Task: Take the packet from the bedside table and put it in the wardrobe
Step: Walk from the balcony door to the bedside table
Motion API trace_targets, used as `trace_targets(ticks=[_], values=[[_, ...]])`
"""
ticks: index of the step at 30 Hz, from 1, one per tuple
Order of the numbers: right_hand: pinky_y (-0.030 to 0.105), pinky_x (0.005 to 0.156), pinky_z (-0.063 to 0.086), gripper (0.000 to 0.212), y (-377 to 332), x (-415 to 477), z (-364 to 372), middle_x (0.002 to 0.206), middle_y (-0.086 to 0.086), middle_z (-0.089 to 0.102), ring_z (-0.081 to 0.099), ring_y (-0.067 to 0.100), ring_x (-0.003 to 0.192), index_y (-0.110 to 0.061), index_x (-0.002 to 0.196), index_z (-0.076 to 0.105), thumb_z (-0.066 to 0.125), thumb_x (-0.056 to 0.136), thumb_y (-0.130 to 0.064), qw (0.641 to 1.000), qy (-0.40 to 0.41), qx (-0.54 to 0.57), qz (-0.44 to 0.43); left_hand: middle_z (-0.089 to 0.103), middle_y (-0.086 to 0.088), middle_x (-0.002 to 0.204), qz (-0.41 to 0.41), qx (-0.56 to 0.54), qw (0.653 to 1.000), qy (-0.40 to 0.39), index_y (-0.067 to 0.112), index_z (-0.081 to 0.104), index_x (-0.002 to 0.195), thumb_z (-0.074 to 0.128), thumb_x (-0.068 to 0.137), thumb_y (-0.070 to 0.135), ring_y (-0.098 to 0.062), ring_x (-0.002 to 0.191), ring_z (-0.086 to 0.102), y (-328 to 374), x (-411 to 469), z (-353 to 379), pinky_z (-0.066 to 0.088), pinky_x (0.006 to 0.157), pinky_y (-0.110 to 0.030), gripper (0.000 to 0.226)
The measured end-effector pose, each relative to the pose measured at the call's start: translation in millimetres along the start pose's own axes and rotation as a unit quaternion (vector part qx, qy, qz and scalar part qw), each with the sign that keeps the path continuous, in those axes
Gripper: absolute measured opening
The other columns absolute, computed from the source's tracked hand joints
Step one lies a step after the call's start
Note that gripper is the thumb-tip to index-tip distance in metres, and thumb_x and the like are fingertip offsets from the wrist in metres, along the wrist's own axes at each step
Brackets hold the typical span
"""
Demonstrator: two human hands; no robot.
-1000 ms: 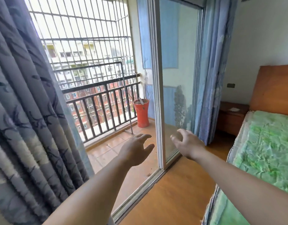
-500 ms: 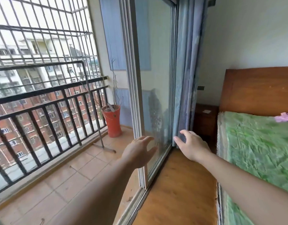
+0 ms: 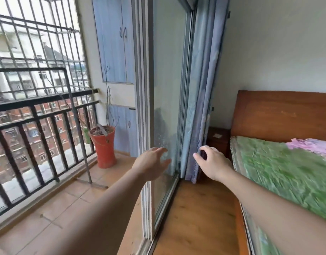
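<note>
A small pale packet (image 3: 217,135) lies on top of the dark wooden bedside table (image 3: 218,144), wedged between the curtain and the bed's headboard. My right hand (image 3: 212,165) reaches forward, fingers spread and empty, well short of the table. My left hand (image 3: 152,167) is stretched out in front of the glass door, open and holding nothing. No wardrobe shows inside the room; blue cupboard doors (image 3: 115,39) stand on the balcony wall.
A sliding glass door (image 3: 166,100) with its frame splits the view. A blue curtain (image 3: 201,107) hangs beside it. The bed with a green cover (image 3: 280,168) fills the right. A narrow strip of wooden floor (image 3: 195,214) runs toward the table. An orange plant pot (image 3: 104,146) stands by the railing.
The view has swung right and moved forward; the left curtain has left the frame. The bedside table and bed are closer. Both hands stay outstretched and empty.
</note>
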State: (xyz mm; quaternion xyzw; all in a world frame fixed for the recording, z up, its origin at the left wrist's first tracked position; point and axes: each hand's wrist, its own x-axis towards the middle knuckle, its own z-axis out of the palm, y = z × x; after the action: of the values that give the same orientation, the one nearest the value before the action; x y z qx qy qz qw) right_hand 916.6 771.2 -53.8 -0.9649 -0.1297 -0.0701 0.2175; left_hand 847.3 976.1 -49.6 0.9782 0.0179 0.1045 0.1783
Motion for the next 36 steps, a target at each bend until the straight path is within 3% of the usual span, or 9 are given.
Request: trace_targets(ticks=[8,17,23,26,36], values=[[0.045,0.103,0.040,0.056,30.6,68.4,4.3,0.142,0.004,0.049,0.047,0.029,0.128,-0.022,0.133,0.046,0.039,0.090,-0.058,0.999,0.032,0.018,0.035,0.047,-0.003,0.145,0.060,-0.004,0.998,-0.012,0.029,0.043,0.139,0.045,0.091,0.052,-0.025,0.130,0.047,13.5,96.3,32.0,0.043,0.105,-0.041,0.053],[0.044,0.100,0.041,0.053,112.5,204.6,28.3,0.137,0.001,0.052,0.047,0.026,0.126,-0.022,0.132,0.046,0.035,0.092,-0.056,0.998,0.030,-0.060,0.017,0.044,0.004,0.147,0.084,0.044,0.994,-0.046,0.032,0.040,0.139,0.042,0.092,0.053,-0.022,0.132,0.043,30.3,260.6,95.1,0.040,0.105,-0.041,0.052],[0.044,0.099,0.040,0.050,199.8,331.2,27.0,0.134,0.001,0.053,0.048,0.026,0.124,-0.022,0.129,0.048,0.037,0.092,-0.054,0.999,0.006,-0.039,0.037,0.044,0.005,0.147,0.092,0.052,0.991,-0.078,0.032,0.040,0.139,0.043,0.091,0.054,-0.022,0.133,0.043,78.9,417.1,155.3,0.043,0.105,-0.045,0.053],[0.040,0.101,0.036,0.049,244.8,388.4,16.6,0.135,0.006,0.052,0.046,0.029,0.125,-0.017,0.130,0.048,0.040,0.094,-0.049,0.998,-0.008,-0.045,0.038,0.043,0.004,0.148,0.110,0.055,0.989,-0.085,0.032,0.039,0.140,0.042,0.092,0.053,-0.021,0.133,0.042,114.2,480.6,177.3,0.042,0.105,-0.040,0.053],[0.042,0.096,0.043,0.051,325.9,499.7,-12.7,0.131,0.005,0.055,0.050,0.027,0.121,-0.019,0.128,0.050,0.039,0.092,-0.053,0.996,0.014,-0.053,0.064,0.040,0.004,0.150,0.128,0.062,0.984,-0.110,0.032,0.036,0.142,0.039,0.093,0.051,-0.021,0.135,0.040,170.9,594.8,207.7,0.040,0.107,-0.044,0.053]])
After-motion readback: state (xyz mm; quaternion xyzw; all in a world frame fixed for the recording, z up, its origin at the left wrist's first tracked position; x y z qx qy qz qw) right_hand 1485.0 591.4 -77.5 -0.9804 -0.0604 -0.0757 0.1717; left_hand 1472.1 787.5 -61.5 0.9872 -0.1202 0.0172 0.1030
